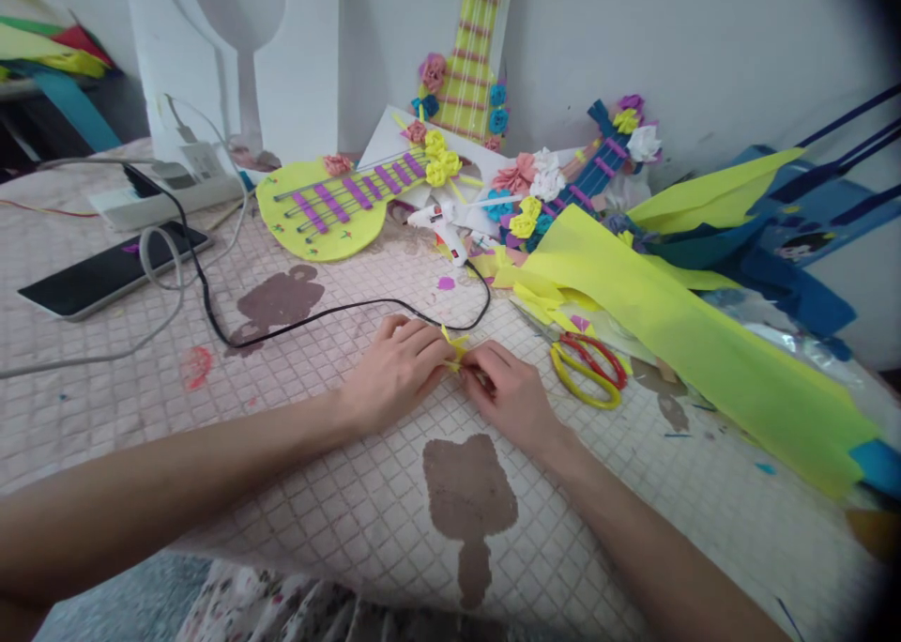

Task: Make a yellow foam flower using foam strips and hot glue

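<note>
My left hand (395, 370) and my right hand (508, 393) meet at the middle of the table, both pinching a small yellow foam piece (455, 346) between their fingertips. The piece is mostly hidden by my fingers; only a few pointed yellow tips stick out. Both hands rest on the pink checked tablecloth (282, 492).
Red-and-yellow scissors (589, 368) lie just right of my right hand. A white glue gun (443, 224) with a black cord (338, 312) lies behind. A yellow foam guitar (338, 201), foam flowers (535, 187), yellow-green foam sheets (704, 332), a phone (105, 271) and a power strip (169, 196) surround them.
</note>
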The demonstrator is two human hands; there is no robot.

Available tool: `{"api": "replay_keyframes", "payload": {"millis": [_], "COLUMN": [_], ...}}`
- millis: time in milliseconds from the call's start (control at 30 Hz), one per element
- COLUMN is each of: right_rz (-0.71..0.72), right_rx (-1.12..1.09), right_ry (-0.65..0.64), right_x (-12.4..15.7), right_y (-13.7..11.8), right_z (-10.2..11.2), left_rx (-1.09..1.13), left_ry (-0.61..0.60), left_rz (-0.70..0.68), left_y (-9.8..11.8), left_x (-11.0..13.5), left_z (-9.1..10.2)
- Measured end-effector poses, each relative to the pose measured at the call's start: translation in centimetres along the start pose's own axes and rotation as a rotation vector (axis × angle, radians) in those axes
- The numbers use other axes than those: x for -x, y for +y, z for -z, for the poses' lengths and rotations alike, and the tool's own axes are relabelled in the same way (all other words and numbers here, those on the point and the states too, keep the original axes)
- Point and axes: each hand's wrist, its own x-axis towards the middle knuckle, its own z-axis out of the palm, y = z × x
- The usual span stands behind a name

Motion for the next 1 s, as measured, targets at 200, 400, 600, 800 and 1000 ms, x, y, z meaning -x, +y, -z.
{"api": "replay_keyframes", "payload": {"millis": [200,400,600,800,1000], "right_rz": [0.001,-0.015,-0.028,-0.032,-0.011], "right_rx": [0.010,-0.010,-0.019,-0.004,0.045], "right_ry": [0.004,0.009,0.010,0.005,0.003], "right_x": [0.25,0.33,0.42,0.48,0.42], "right_y": [-0.04,0.08,0.14,0.25,0.10], "right_z": [-0.12,-0.18,-0.21,-0.21,-0.23], "left_rx": [-0.008,-0.017,-0.005,0.014,0.011], "left_ry": [0.019,0.004,0.008,0.011,0.011], "left_rz": [-0.002,-0.005,-0.025,-0.017,-0.024], "left_y": [-0.16,-0.25,-0.35,-0.32,-0.20], "left_x": [0.08,0.03,0.01,-0.05,-0.02], "left_z": [-0.05,0.04,-0.21,-0.29,0.04]}}
